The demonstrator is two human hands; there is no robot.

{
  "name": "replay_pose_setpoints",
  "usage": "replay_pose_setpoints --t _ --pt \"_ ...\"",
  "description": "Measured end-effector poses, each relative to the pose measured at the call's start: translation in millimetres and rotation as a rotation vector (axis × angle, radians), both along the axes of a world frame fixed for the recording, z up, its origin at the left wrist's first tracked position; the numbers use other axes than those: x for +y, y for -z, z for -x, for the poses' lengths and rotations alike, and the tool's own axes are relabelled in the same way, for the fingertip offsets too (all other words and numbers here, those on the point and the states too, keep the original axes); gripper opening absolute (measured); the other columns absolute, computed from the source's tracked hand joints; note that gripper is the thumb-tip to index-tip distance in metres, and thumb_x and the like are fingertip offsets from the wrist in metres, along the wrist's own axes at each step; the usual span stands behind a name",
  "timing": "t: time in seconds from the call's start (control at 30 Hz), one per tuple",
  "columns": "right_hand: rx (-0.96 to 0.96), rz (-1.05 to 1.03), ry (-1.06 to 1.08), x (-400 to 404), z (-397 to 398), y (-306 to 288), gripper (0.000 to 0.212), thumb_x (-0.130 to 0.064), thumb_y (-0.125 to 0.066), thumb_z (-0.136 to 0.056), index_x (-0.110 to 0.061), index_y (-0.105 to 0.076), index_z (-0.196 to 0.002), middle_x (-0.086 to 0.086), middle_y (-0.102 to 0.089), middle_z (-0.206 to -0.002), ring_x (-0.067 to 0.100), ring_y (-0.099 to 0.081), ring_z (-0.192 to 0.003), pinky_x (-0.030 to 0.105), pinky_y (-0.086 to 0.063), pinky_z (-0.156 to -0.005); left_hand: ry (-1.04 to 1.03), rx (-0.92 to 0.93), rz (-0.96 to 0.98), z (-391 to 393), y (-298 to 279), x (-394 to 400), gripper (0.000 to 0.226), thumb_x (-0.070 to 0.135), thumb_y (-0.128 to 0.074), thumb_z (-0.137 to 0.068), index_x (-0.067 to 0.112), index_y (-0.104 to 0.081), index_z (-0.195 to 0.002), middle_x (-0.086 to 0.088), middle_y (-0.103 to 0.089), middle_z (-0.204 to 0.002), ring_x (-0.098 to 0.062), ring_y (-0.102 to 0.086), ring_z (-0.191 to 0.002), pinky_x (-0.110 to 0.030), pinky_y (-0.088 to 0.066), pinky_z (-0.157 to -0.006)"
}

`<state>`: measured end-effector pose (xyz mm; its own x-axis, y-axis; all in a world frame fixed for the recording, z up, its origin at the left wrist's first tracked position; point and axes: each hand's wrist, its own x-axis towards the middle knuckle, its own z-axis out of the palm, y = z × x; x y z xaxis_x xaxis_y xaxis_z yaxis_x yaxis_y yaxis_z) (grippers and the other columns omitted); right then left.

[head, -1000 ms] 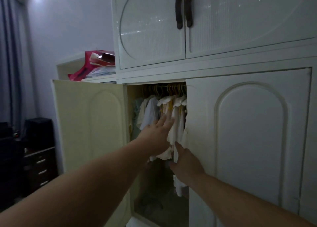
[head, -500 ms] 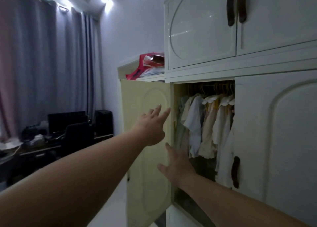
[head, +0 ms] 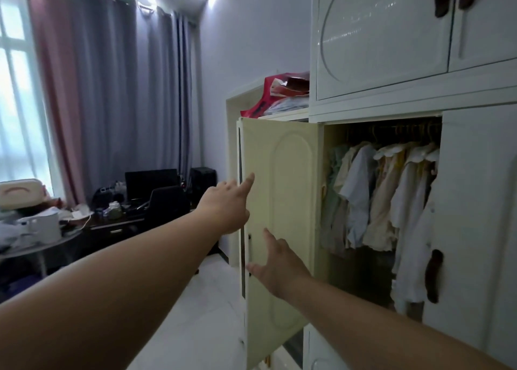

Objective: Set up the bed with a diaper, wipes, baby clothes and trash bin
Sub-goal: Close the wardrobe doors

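Note:
Several small baby clothes (head: 377, 199) in white, cream and pale green hang on a rail inside the open wardrobe. The cream wardrobe door (head: 282, 215) stands swung out to the left. My left hand (head: 228, 201) reaches toward the door's outer edge with fingers straight, holding nothing. My right hand (head: 275, 266) lies lower, fingers spread against the door's inner face, also empty. No diaper, wipes or trash bin shows in view.
The right wardrobe door (head: 475, 229) stays closed, with a dark handle (head: 433, 276). A red bag (head: 277, 95) lies on top of the lower cabinet. A desk with a monitor (head: 151, 182) and chair (head: 165, 207), a cluttered round table (head: 36, 238) and curtains fill the left.
Both hands have left the hanging clothes and moved left to the open door. My view has swung left, showing the room and window.

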<state>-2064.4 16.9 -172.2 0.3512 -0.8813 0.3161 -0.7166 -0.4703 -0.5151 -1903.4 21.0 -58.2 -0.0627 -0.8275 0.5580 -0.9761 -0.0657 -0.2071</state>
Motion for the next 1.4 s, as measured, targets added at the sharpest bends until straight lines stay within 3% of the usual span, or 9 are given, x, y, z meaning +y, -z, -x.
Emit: replay_pose_setpoints --t 0.1,0.23,0.4,0.57,0.77,0.87,0.9,1.0,1.4 --pt "-0.024 -0.011 0.046 -7.0 -9.3 0.4 0.095 -0.063 -0.060 -0.082 -0.037 -0.004 -0.154 0.004 -0.033 -0.153 0.027 -0.047 -0.131 0.039 -0.046 -0.100 0.031 0.052 -0.032 -13.8 -0.2 -13.2 0.090 0.035 -0.046 -0.087 0.032 0.014 -0.154 -0.011 -0.044 -0.134 -0.029 -0.047 -0.116 -0.041 -0.044 -0.090" --pt "-0.049 -0.022 0.132 -17.9 -17.2 5.3 0.094 -0.063 -0.059 -0.080 -0.038 -0.006 -0.153 0.003 -0.038 -0.150 0.026 -0.050 -0.127 0.036 -0.047 -0.095 0.160 0.058 0.017 -15.2 0.8 -29.8 0.089 0.031 -0.046 -0.086 0.030 0.011 -0.154 -0.011 -0.037 -0.148 -0.031 -0.045 -0.125 -0.043 -0.044 -0.097" --pt "-0.090 0.009 0.245 -29.4 -21.9 14.1 0.091 -0.067 -0.059 -0.078 -0.043 -0.007 -0.149 0.000 -0.043 -0.146 0.024 -0.054 -0.125 0.034 -0.048 -0.091 0.371 0.093 0.201 -8.4 7.0 -48.0 0.084 0.031 -0.043 -0.084 0.026 0.001 -0.155 -0.014 -0.051 -0.129 -0.030 -0.057 -0.102 -0.043 -0.054 -0.079" --pt "-0.051 0.063 0.401 -28.6 -24.8 17.2 0.091 -0.076 -0.055 -0.074 -0.044 -0.011 -0.147 -0.003 -0.050 -0.141 0.021 -0.057 -0.122 0.034 -0.047 -0.087 0.607 0.061 0.325 9.1 14.6 -56.8 0.085 0.040 -0.042 -0.087 0.026 0.003 -0.157 -0.009 -0.054 -0.121 -0.019 -0.056 -0.085 -0.031 -0.049 -0.064" --pt "0.003 0.105 0.533 -12.5 -3.1 22.5 0.047 -0.059 -0.059 -0.087 -0.031 -0.046 -0.122 -0.007 -0.063 -0.117 0.014 -0.063 -0.107 0.028 -0.050 -0.088 0.846 0.115 0.371 40.3 16.0 -63.7 0.091 0.053 -0.042 -0.091 0.022 0.011 -0.158 -0.009 -0.054 -0.129 -0.023 -0.062 -0.099 -0.037 -0.058 -0.072" --pt "0.110 0.026 0.579 0.5 17.2 21.4 0.028 -0.044 -0.060 -0.093 -0.024 -0.056 -0.111 0.000 -0.066 -0.095 0.014 -0.066 -0.081 0.028 -0.055 -0.070 0.926 0.192 0.348 61.8 17.1 -67.0 0.092 0.063 -0.037 -0.093 0.023 0.016 -0.156 -0.009 -0.050 -0.139 -0.024 -0.059 -0.112 -0.039 -0.055 -0.080" --pt "0.057 0.004 0.620 4.6 24.5 21.3 0.019 -0.045 -0.059 -0.094 -0.026 -0.059 -0.100 -0.003 -0.067 -0.086 0.010 -0.066 -0.074 0.024 -0.054 -0.065 0.943 0.206 0.345 68.9 18.1 -67.9 0.093 0.065 -0.037 -0.093 0.023 0.016 -0.156 -0.009 -0.048 -0.141 -0.024 -0.058 -0.115 -0.039 -0.055 -0.081" --pt "-0.055 0.004 0.664 11.5 51.8 21.9 0.028 -0.050 -0.053 -0.096 -0.028 -0.057 -0.079 -0.006 -0.063 -0.068 0.004 -0.063 -0.060 0.018 -0.045 -0.057 0.980 0.222 0.324 95.6 20.6 -68.9 0.094 0.065 -0.040 -0.091 0.026 0.016 -0.156 -0.007 -0.042 -0.145 -0.025 -0.055 -0.120 -0.039 -0.054 -0.085" --pt "-0.123 -0.153 0.771 5.9 169.3 18.5 0.043 -0.050 -0.045 -0.100 -0.020 -0.057 -0.072 -0.004 -0.059 -0.065 0.009 -0.059 -0.056 0.021 -0.043 -0.057 0.929 0.194 0.215 211.1 31.4 -88.3 0.089 0.049 -0.051 -0.088 0.035 0.005 -0.156 -0.009 -0.021 -0.158 -0.037 -0.038 -0.138 -0.050 -0.047 -0.097"
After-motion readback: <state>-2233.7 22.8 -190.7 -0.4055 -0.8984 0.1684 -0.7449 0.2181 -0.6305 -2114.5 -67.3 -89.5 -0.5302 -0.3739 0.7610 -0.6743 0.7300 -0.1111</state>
